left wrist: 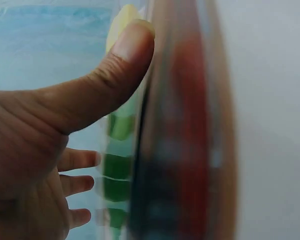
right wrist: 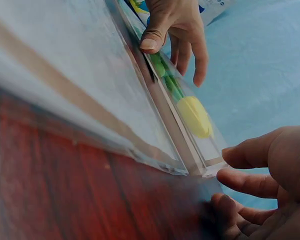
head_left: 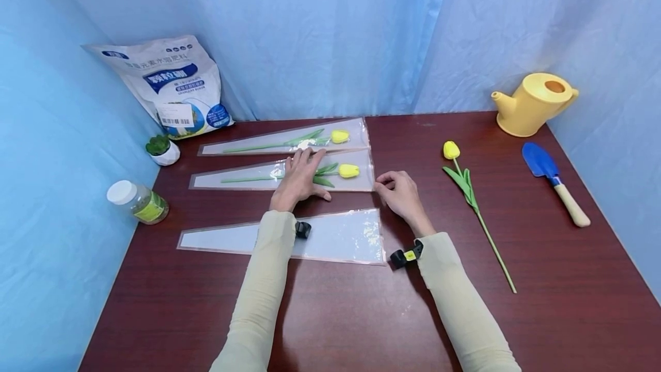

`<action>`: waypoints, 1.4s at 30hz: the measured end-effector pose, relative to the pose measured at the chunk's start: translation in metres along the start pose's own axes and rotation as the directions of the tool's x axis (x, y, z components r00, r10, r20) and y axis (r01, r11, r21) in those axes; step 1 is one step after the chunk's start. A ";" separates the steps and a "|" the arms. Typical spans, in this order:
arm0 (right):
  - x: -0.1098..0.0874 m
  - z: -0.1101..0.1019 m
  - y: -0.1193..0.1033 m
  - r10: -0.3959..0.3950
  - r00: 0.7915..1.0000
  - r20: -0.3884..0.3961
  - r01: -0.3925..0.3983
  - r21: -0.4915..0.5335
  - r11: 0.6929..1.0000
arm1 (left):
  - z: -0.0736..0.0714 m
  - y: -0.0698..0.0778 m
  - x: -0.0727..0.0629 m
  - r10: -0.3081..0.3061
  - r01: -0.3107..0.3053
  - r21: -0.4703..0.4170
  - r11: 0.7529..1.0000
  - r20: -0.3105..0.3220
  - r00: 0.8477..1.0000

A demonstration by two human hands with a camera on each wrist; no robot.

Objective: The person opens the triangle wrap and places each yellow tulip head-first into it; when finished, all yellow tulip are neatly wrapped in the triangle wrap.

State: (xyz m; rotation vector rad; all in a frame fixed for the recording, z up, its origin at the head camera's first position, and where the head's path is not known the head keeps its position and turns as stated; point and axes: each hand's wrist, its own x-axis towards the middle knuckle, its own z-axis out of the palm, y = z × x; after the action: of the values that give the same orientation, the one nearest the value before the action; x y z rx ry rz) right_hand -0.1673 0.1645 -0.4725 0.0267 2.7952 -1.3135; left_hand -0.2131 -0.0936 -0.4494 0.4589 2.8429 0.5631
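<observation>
My left hand (head_left: 299,179) lies with spread fingers over the middle clear flower sleeve (head_left: 365,161), which holds a yellow tulip (head_left: 349,171). Its thumb points toward the sleeve's near edge, and the palm hides part of the stem. At that sleeve's wide end, my right hand (head_left: 404,195) pinches the near corner between thumb and index finger (right wrist: 247,182). Behind lies another sleeve (head_left: 357,130) with a yellow tulip (head_left: 339,136) inside. Nearest me is a flat sleeve (head_left: 346,237) with no flower visible, partly under my left forearm.
A loose yellow tulip (head_left: 469,191) lies to the right, beside a blue trowel (head_left: 555,179) and a yellow watering can (head_left: 527,108). Along the left stand a fertilizer bag (head_left: 181,88), a small potted succulent (head_left: 164,151) and a white-lidded jar (head_left: 142,202). Blue curtains (head_left: 330,39) border the table.
</observation>
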 end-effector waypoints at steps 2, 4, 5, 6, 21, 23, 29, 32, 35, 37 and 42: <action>-0.001 -0.001 0.002 0.015 1.000 0.014 -0.015 0.014 1.000 | -0.002 0.002 -0.002 -0.001 0.001 -0.017 1.000 -0.025 1.000; -0.002 -0.003 0.004 0.028 0.999 0.029 -0.029 0.035 0.999 | -0.006 0.004 -0.005 0.005 -0.007 -0.031 0.999 -0.061 0.998; -0.003 -0.005 0.006 0.035 0.999 0.038 -0.036 0.048 0.998 | -0.008 0.006 -0.006 0.011 -0.014 -0.036 0.999 -0.082 0.997; -0.004 -0.006 0.007 0.041 0.998 0.047 -0.044 0.063 0.997 | -0.009 0.007 -0.008 0.020 -0.025 -0.042 0.999 -0.105 0.994; -0.032 -0.020 0.023 -0.041 0.990 0.132 0.027 0.105 0.994 | -0.011 0.022 -0.050 0.260 -0.295 -0.095 0.951 -0.275 0.926; -0.037 -0.021 0.023 -0.060 0.988 0.144 0.047 0.091 0.995 | -0.009 0.024 -0.056 0.266 -0.301 -0.103 0.948 -0.259 0.928; -0.052 -0.024 0.025 -0.135 0.975 0.178 0.124 0.072 0.990 | 0.003 0.030 -0.074 0.289 -0.315 -0.155 0.936 -0.169 0.942; -0.060 -0.026 0.027 -0.196 0.962 0.191 0.186 0.069 0.980 | 0.010 0.031 -0.083 0.331 -0.351 -0.162 0.922 -0.138 0.933; -0.068 -0.027 0.028 -0.258 0.948 0.188 0.256 0.036 0.966 | 0.019 0.030 -0.091 0.389 -0.404 -0.157 0.901 -0.118 0.914; -0.072 -0.027 0.029 -0.294 0.939 0.180 0.299 0.004 0.954 | 0.024 0.030 -0.095 0.417 -0.428 -0.157 0.890 -0.099 0.903; -0.076 -0.027 0.029 -0.319 0.921 0.225 0.340 -0.061 0.939 | 0.033 0.030 -0.102 0.466 -0.469 -0.169 0.867 -0.055 0.883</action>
State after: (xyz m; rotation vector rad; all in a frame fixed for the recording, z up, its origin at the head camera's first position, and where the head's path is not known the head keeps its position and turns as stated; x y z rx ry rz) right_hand -0.0916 0.2037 -0.4733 -0.5788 2.7547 -1.1460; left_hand -0.1022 -0.0902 -0.4528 1.1281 2.6522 0.8960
